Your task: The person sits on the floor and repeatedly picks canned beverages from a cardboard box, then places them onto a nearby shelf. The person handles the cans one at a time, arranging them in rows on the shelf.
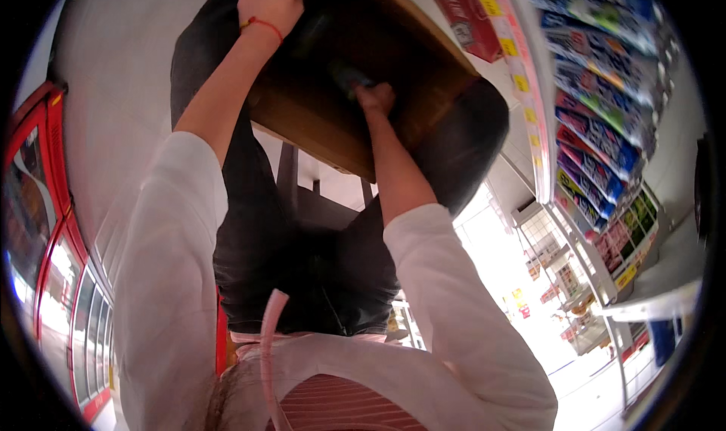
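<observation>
An open cardboard box (pixel 317 139) rests tilted between my knees, its inside dark. At the box's far left edge, my left hand (pixel 272 5) grips the rim; a red string bracelet circles that wrist. My right hand (pixel 377 98) reaches down into the box, its fingers around a small item with a blue and green surface (pixel 346 78), perhaps a bottle or packet; blur and shadow hide its exact kind. Another faint greenish shape (pixel 312 34) shows deeper in the box, too dark to name.
Shop shelving with yellow price tags (pixel 509 47) and rows of blue packaged goods (pixel 595 85) stands at the right. A red carton (pixel 468 20) lies beside the shelf. Red-framed glass-door coolers (pixel 54 227) line the left. Beneath the box is a dark stool or chair frame (pixel 329 204).
</observation>
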Demonstrator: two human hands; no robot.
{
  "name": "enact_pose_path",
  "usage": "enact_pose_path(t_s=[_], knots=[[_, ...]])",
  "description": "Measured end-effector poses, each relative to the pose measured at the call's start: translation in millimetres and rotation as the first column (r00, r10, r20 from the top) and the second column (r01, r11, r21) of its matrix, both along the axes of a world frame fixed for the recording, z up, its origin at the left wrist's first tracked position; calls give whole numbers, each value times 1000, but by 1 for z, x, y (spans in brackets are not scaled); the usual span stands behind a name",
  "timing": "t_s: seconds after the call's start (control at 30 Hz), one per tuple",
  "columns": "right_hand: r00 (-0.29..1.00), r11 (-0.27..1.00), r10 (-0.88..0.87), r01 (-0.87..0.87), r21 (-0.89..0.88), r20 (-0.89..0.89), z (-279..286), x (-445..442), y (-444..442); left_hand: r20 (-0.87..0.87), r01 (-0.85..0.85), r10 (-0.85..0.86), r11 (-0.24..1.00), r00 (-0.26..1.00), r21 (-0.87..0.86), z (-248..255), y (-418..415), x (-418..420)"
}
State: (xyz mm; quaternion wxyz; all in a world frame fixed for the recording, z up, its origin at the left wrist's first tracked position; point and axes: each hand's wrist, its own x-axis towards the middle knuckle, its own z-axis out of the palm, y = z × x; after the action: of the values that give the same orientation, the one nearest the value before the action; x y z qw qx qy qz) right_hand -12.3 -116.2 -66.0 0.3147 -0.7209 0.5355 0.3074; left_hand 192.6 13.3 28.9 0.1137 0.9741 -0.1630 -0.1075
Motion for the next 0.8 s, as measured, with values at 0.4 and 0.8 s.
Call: enact_pose_path(t_s=[0.4,0.8], knots=[[678,981,-26,-124,150,734,204,-46,-10,-177,381,-561,729,809,-568,72,4,-116],[525,884,-448,139,446,724,272,-106,12,-777,-546,-530,784,-340,-296,128,45,-211]])
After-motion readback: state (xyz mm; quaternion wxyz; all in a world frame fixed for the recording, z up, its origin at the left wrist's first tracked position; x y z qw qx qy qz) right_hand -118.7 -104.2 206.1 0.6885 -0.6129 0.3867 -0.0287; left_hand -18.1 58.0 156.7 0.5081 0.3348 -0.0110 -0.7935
